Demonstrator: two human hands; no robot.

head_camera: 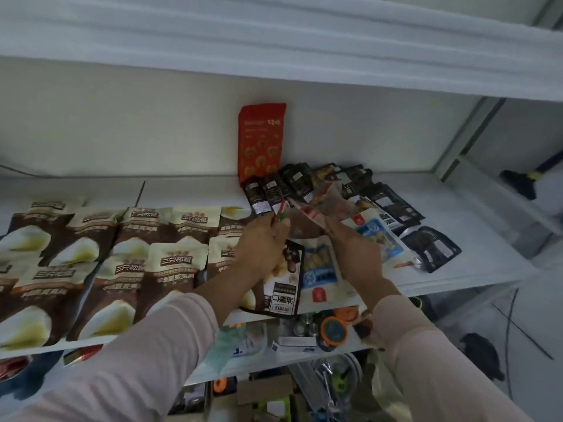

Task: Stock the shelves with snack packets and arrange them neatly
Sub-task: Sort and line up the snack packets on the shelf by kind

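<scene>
**Both hands holding packets over the shelf**

We see the left hand (262,248) pinching a small red-and-green packet (281,212). The right hand (356,254) is curled round a pale red-trimmed packet (320,202) just beside it, above the shelf (189,190). Brown-and-cream packets (100,263) lie in rows at left. Dark packets (359,187) fan out far right, and a red packet (262,138) stands against the back wall.

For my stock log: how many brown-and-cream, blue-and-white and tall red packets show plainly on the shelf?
Brown-and-cream packets: 9
Blue-and-white packets: 2
Red packet: 1
Total: 12. One more brown-and-cream one may be cut off at the picture's left edge.
</scene>
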